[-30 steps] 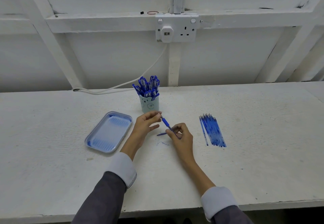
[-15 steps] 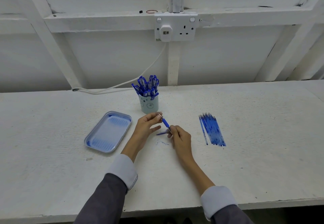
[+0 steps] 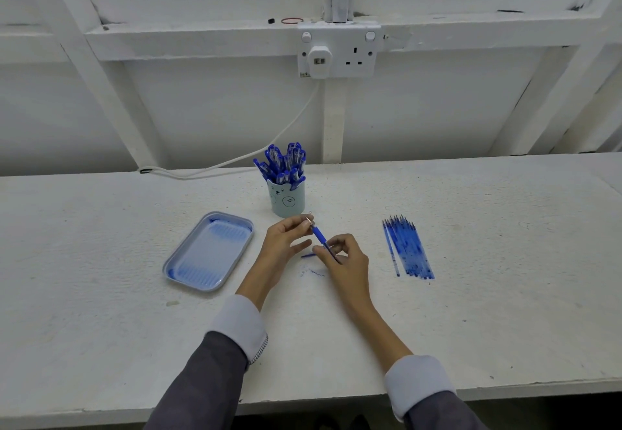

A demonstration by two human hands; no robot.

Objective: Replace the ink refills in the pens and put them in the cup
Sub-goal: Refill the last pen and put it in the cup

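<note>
A blue pen (image 3: pixel 321 238) is held slanted above the white table between both hands. My left hand (image 3: pixel 284 244) pinches its metal tip end near the cup. My right hand (image 3: pixel 346 261) grips the pen's lower barrel. A small blue piece (image 3: pixel 308 255) lies on the table under the hands. A pale blue cup (image 3: pixel 287 199) with a bear face stands just behind, filled with several blue pens (image 3: pixel 284 163). A bundle of several blue ink refills (image 3: pixel 405 248) lies to the right.
An empty blue tray (image 3: pixel 208 251) sits left of the hands. A white cable (image 3: pixel 235 160) runs from the wall socket (image 3: pixel 338 51) down to the table's back edge. Blue ink marks (image 3: pixel 316 273) stain the table near my right hand.
Both hands stay on the pen with only slight shifts; my right hand's fingers have turned a little on the barrel. The view moved slightly.
</note>
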